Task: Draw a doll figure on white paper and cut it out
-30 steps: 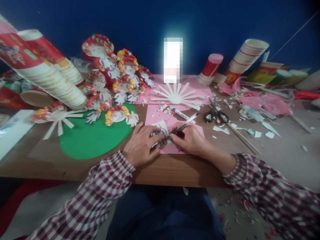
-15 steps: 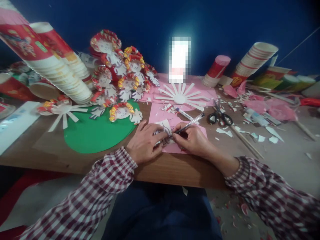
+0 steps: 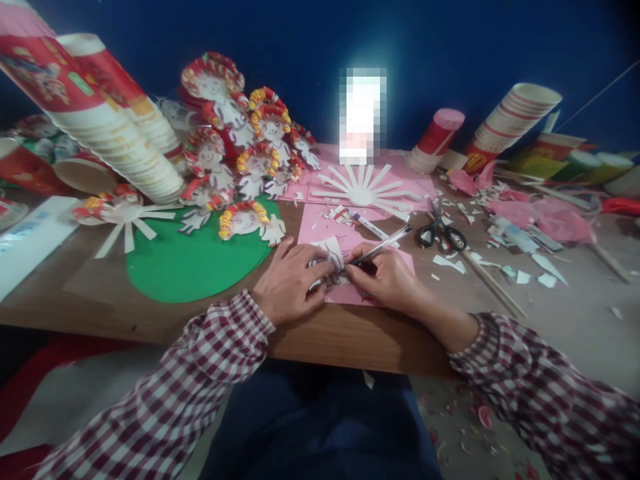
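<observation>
My right hand (image 3: 383,273) is closed around a slim clear pen (image 3: 385,244), its tip down at a small white paper piece (image 3: 331,251) with dark drawn lines. Over the left part of that piece lies my left hand (image 3: 295,279), fingers bent and pressing it down. The piece rests on a pink sheet (image 3: 357,293) at the table's front edge. Just behind, a white marker (image 3: 373,228) lies on the pink sheet. A white fringed paper cutout (image 3: 361,193) is farther back.
Black scissors (image 3: 443,233), a wooden stick (image 3: 493,283) and paper scraps lie to the right. At left are a green sheet (image 3: 200,267), decorated paper figures (image 3: 215,87) and tall cup stacks (image 3: 120,147). More cups (image 3: 517,120) stand back right.
The camera view has shifted slightly. Both hands keep nearly the same place, with the pen still in my right hand and its angle almost unchanged.
</observation>
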`<move>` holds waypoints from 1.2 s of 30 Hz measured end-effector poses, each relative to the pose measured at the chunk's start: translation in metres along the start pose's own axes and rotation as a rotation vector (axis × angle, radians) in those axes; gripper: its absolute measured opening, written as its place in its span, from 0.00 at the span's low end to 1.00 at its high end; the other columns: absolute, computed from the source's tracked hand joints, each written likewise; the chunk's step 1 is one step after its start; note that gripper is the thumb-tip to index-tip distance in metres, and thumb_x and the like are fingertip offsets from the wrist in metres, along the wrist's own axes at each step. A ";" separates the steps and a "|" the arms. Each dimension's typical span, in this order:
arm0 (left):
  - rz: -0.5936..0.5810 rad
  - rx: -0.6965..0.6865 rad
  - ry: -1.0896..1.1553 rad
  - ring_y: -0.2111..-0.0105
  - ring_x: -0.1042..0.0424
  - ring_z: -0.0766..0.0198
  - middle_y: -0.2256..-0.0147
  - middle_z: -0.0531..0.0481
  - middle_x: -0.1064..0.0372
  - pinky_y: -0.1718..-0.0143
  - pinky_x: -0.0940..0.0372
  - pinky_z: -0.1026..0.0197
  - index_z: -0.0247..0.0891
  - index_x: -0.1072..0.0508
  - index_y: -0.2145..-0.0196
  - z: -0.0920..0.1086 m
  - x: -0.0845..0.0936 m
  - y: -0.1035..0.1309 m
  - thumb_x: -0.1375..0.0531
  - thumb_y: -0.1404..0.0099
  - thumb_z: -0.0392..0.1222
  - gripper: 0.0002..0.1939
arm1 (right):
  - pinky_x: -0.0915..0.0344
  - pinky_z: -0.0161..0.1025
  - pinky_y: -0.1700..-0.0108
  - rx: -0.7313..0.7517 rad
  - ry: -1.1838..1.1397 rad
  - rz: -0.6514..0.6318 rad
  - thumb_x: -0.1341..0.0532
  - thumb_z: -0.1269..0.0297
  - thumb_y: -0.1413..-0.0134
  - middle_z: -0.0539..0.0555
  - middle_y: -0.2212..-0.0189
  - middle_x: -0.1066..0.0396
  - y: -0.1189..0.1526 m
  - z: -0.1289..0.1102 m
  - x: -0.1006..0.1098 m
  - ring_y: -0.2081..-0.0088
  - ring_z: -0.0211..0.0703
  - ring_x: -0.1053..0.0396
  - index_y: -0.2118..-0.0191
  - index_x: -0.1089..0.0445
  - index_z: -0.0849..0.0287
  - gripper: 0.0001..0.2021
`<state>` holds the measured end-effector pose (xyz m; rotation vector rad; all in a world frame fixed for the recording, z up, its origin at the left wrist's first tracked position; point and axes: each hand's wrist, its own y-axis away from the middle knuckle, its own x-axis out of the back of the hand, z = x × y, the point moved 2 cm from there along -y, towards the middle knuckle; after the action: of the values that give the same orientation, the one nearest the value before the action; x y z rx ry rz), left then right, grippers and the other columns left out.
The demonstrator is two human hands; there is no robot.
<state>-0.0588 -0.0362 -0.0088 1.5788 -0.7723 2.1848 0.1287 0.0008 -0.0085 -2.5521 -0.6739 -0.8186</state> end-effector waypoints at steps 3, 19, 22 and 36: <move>0.006 -0.001 0.004 0.51 0.36 0.52 0.51 0.44 0.34 0.43 0.54 0.41 0.41 0.29 0.53 0.000 0.000 0.000 0.46 0.40 0.40 0.17 | 0.37 0.34 0.66 0.003 0.003 0.007 0.41 0.68 0.46 0.51 0.72 0.28 0.000 -0.001 0.000 0.70 0.38 0.33 0.66 0.31 0.62 0.04; -0.002 0.004 -0.016 0.51 0.36 0.52 0.51 0.44 0.34 0.44 0.53 0.42 0.42 0.29 0.54 0.000 0.000 0.000 0.46 0.39 0.41 0.16 | 0.37 0.32 0.69 0.001 -0.047 -0.005 0.42 0.66 0.45 0.50 0.73 0.29 0.001 -0.001 0.000 0.72 0.37 0.34 0.66 0.31 0.61 0.05; -0.006 0.009 -0.013 0.51 0.36 0.52 0.51 0.44 0.34 0.43 0.54 0.41 0.42 0.29 0.53 0.000 0.000 0.000 0.46 0.39 0.41 0.16 | 0.37 0.33 0.67 0.000 -0.030 -0.009 0.42 0.66 0.46 0.50 0.72 0.29 0.001 0.000 0.000 0.71 0.37 0.33 0.65 0.31 0.61 0.05; 0.016 0.009 0.005 0.52 0.35 0.53 0.52 0.45 0.33 0.43 0.53 0.41 0.42 0.29 0.53 -0.001 0.000 0.001 0.45 0.40 0.41 0.17 | 0.37 0.34 0.67 -0.043 -0.064 -0.031 0.43 0.67 0.45 0.51 0.72 0.29 0.001 0.002 -0.002 0.71 0.38 0.33 0.64 0.32 0.60 0.05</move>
<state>-0.0596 -0.0365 -0.0089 1.5760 -0.7774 2.2051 0.1288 0.0003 -0.0115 -2.6223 -0.7251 -0.7718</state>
